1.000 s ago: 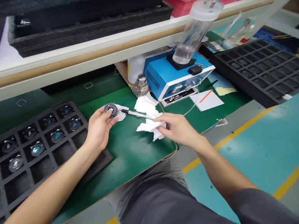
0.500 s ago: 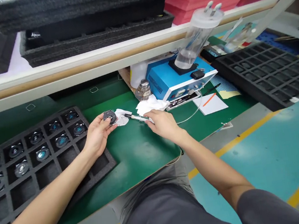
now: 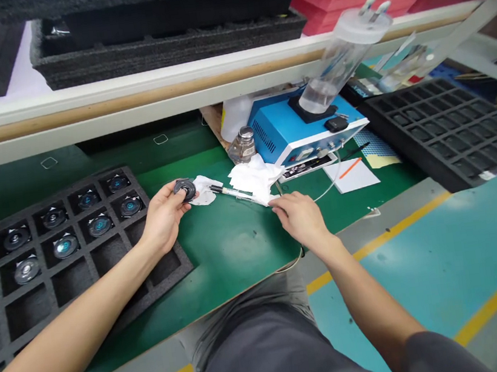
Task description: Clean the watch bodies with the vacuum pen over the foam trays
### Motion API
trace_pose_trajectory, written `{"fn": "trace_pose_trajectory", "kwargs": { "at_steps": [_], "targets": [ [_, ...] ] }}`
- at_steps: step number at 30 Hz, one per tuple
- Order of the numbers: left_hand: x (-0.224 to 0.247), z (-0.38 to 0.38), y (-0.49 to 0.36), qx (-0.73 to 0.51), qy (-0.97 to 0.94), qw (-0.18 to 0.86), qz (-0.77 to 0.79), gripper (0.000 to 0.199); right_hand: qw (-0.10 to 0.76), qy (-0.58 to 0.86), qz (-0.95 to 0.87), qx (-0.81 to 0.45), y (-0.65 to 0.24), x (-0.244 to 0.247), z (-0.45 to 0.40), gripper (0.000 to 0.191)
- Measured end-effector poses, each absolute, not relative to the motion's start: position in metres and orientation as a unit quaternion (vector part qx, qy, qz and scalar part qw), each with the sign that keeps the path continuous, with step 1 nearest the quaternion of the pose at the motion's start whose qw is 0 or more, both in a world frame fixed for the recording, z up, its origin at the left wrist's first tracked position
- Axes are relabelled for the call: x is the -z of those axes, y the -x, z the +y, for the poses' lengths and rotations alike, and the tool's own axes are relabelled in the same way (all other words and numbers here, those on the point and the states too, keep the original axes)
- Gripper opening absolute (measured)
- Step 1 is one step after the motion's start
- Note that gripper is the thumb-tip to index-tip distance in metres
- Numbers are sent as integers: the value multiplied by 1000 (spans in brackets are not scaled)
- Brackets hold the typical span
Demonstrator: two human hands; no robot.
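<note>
Left grip [image 3: 163, 217] pinches a dark round disc [image 3: 184, 189] between thumb and fingers, held just above the counter [image 3: 234, 255]. Right grip [image 3: 301, 219] closes on the edge of a crumpled wipe [image 3: 254, 179]; whether it also holds the slim pen [image 3: 231, 193], we cannot tell. The pen reaches rightward from the disc, a foam tray [image 3: 167, 264] of similar discs lies left of the disc, and a glass bottle [image 3: 242, 147] stands up and to its right. We see risks: a slack pinch could drop the disc, and a slipping pen could scratch its face or knock the bottle.
</note>
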State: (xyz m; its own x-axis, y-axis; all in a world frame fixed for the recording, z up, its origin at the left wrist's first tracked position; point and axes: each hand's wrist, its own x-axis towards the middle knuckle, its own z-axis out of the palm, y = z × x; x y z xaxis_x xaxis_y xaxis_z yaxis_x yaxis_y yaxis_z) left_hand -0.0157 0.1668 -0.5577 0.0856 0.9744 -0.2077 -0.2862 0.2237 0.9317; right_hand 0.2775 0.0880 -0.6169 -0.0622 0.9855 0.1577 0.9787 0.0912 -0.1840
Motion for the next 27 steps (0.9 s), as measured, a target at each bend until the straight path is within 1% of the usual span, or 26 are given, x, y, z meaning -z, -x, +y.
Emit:
{"fn": "trace_pose_trajectory", "kwargs": {
  "at_steps": [5, 8, 12, 17, 20, 22, 23, 27],
  "targets": [
    [556, 164, 15, -500, -362, 643, 453, 15, 247, 608, -753, -42, -302, 617, 65, 21],
    [556, 164, 16, -497, -354, 657, 442, 17, 281, 619, -733, -23, -308, 618, 60, 22],
    [556, 165, 17, -499, -357, 660, 433, 22, 276, 665, -693, 26, -306, 625, 65, 25],
    [554, 164, 17, -500, -364, 657, 432, 31, 220, 692, -685, 60, -297, 628, 72, 29],
    [554, 163, 17, -500, -365, 655, 433, 36, 253, 676, -688, 74, -273, 623, 69, 29],
    [554, 163, 18, -503, -363, 655, 432, 41, 272, 646, -712, 40, -250, 620, 67, 30],
    [555, 163, 18, -504, -361, 655, 432, 43, 263, 632, -729, 13, -239, 620, 67, 31],
    [554, 162, 19, -504, -358, 659, 428, 43, 164, 637, -750, -64, -211, 623, 75, 40]
  ]
}}
